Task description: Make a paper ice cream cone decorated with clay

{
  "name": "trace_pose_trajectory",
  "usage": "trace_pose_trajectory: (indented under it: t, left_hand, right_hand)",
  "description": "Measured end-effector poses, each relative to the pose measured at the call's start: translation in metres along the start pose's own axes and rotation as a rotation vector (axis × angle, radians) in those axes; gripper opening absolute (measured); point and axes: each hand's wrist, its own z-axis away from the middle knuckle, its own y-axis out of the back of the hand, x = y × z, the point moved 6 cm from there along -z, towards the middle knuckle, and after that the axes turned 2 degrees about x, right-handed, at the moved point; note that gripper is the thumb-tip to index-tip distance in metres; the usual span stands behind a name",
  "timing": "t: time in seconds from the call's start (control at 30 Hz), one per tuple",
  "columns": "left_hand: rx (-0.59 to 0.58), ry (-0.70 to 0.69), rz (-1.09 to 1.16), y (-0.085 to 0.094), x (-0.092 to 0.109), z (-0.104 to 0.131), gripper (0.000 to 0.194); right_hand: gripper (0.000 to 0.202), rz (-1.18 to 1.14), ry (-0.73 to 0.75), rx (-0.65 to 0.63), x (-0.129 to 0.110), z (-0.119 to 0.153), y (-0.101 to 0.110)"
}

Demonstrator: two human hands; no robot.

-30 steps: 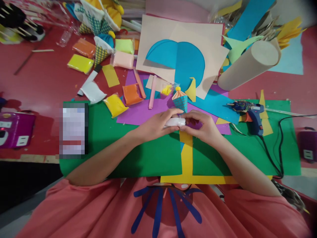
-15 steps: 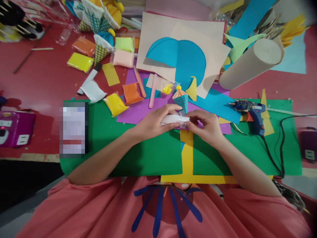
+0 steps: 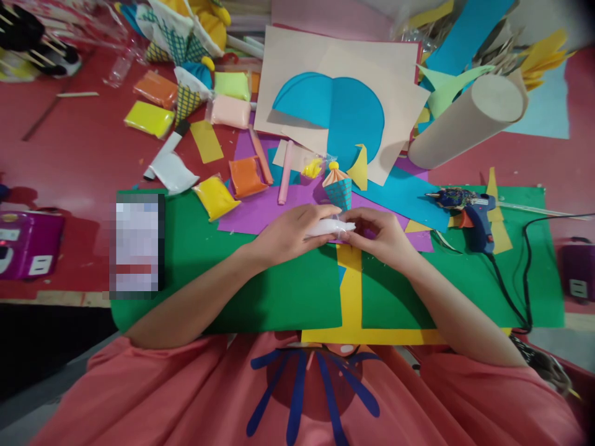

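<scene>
My left hand (image 3: 286,234) is wrapped round a packet of white modelling clay (image 3: 323,228), with the thumb below and the fingers above. At the packet's right end, the fingertips of my right hand (image 3: 385,236) pinch the clear wrapper, some white clay showing there. Just beyond both hands a small paper cone (image 3: 339,191) with a teal grid, peach top and yellow ball lies on purple paper (image 3: 246,215). Next to it are a small bag of yellow clay (image 3: 312,167) and a curved yellow paper scrap (image 3: 360,168).
A glue gun (image 3: 478,226) with its cord lies on the green sheet (image 3: 279,297) at right. Left are a phone (image 3: 139,244), orange clay (image 3: 248,176), yellow clay (image 3: 216,197) and a marker (image 3: 167,148). Behind lie a blue paper piece (image 3: 357,111) and a cardboard tube (image 3: 455,127).
The fingers of my right hand have shifted slightly on the wrapper end, and my left hand has flattened a little over the packet. The view has moved slightly.
</scene>
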Motion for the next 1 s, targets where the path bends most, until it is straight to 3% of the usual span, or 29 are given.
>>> trace_pose_trajectory:
  t: [0.23,0.43,0.67,0.83,1.0]
  left_hand:
    - [-0.135,0.018,-0.066,-0.012,-0.001,0.000,0.041]
    - [0.010,-0.044,-0.043,-0.002,0.004,0.000,0.043]
    - [0.093,0.068,-0.011,0.008,0.001,0.000,0.049]
    - [0.088,0.064,0.005,0.006,0.000,0.000,0.046]
    - [-0.019,0.023,0.033,-0.003,0.001,-0.001,0.044]
  right_hand:
    - [0.021,0.056,0.024,-0.007,0.003,0.000,-0.002]
    - [0.019,0.003,0.016,0.058,0.006,0.000,0.002]
    - [0.015,-0.051,0.008,0.205,0.003,-0.001,0.014]
    - [0.023,-0.022,0.021,0.089,0.002,-0.002,0.007]
    - [0.022,0.040,0.064,0.034,0.001,-0.002,0.001]
